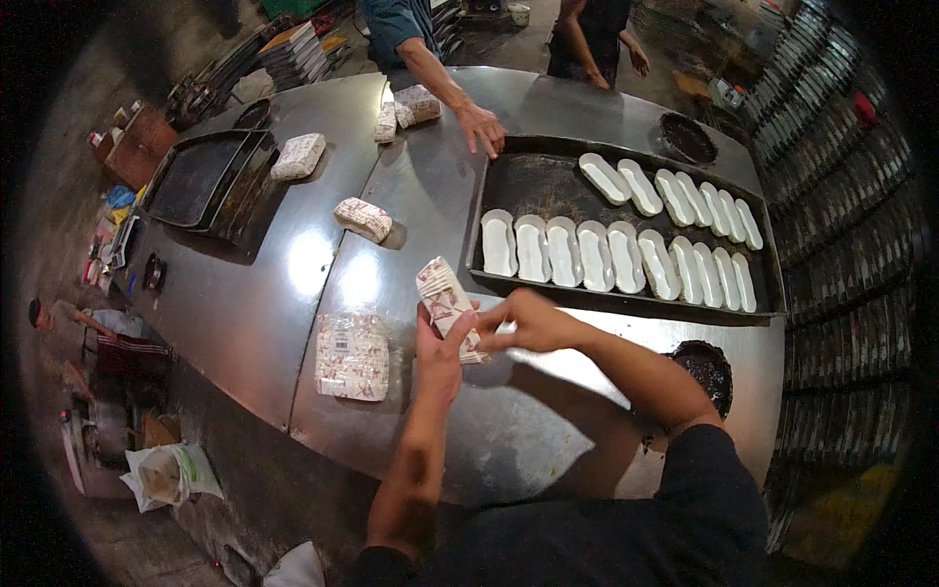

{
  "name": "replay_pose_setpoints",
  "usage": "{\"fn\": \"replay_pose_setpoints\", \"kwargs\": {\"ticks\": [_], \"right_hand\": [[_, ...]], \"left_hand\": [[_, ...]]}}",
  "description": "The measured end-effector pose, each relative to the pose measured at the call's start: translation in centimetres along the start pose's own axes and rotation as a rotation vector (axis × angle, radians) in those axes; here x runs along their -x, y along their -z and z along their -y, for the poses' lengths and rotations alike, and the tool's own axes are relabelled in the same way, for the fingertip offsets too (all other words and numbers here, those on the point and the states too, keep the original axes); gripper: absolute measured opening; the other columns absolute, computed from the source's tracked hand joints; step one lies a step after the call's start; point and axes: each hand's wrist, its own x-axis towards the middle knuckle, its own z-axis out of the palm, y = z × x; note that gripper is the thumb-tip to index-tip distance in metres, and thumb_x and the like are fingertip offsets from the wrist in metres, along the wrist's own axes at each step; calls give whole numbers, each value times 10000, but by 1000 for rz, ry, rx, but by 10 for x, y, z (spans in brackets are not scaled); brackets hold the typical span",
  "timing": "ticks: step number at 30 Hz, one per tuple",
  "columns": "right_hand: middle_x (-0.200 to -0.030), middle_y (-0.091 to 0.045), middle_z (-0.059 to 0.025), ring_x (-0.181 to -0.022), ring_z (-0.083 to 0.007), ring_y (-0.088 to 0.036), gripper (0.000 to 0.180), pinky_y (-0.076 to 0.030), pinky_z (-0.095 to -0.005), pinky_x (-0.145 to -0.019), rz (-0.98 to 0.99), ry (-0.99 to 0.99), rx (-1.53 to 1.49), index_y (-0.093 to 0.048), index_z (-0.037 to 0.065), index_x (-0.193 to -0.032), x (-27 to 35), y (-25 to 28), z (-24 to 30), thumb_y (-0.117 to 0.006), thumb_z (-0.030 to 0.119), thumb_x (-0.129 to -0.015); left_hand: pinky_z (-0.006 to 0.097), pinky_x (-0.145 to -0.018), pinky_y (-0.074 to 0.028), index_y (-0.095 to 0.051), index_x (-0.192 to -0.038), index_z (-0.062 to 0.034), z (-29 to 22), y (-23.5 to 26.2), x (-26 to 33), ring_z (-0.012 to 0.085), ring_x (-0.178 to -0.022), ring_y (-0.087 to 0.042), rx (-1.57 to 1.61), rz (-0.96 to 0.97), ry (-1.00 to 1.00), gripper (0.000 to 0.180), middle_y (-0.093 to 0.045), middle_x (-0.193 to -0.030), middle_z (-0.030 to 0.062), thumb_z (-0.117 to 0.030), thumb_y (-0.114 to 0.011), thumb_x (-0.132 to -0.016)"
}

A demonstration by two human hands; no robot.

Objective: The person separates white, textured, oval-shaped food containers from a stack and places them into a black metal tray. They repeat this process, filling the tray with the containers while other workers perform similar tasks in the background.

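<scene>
Hands meet above the desk point(499, 435): the left hand point(440, 350) grasps a stack of patterned paper liners point(445, 293), while the right hand point(533, 321) has bent fingers at its near right edge, whether pinching cannot be told. The stack's long axis slants from far left to near right; the dark tray point(533, 184) lies beyond, rightward, nearer the right hand.

The left hand point(442, 344) grips, the right hand point(533, 321) curls just beside it, right elbow point(693, 411) bent.
</scene>
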Motion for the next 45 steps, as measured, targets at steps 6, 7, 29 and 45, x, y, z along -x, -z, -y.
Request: {"fn": "replay_pose_setpoints", "kwargs": {"ticks": [6, 7, 29, 45], "right_hand": [[-724, -724, -90, -686, -135, -664, 177, -517, -319, -694, -174, -141, -249, -753, 7, -800, 19, 0, 21, -772, 180, -830], [-794, -738, -82, -754, -132, -673, 188, -519, -314, -738, -175, -131, -184, -749, 1, -842, 21, 7, 18, -780, 186, -828], [-788, -707, -191, -809, -337, -707, 398, -460, -504, -872, -920, -551, 1049, -740, 44, -836, -88, 133, -52, -754, 441, -823], [-598, -635, -40, -590, -106, -609, 369, -482, -343, -566, -561, -263, -87, -685, -19, -750, -76, -4, 55, -801, 320, -836]], "left_hand": [[331, -790, -564, -466, -1243, -38, -19, -23, 5, 187, -867, -688, -39, -51, -45, 489, -661, -1049, 109, -54, -752, -847], [331, -789, -564, -465, -1243, -38, -19, -21, 6, 187, -853, -690, -23, -74, -49, 493, -658, -1045, 105, -55, -755, -845], [315, -872, -542, -417, -1305, -26, -61, 27, 23, 177, -1025, -632, -57, -159, -69, 562, -589, -1140, 101, -58, -761, -862], [359, -748, -595, -437, -1281, -16, -71, 72, 0, 212, -892, -677, 26, -258, -73, 517, -637, -1076, 136, -80, -739, -867]]}}
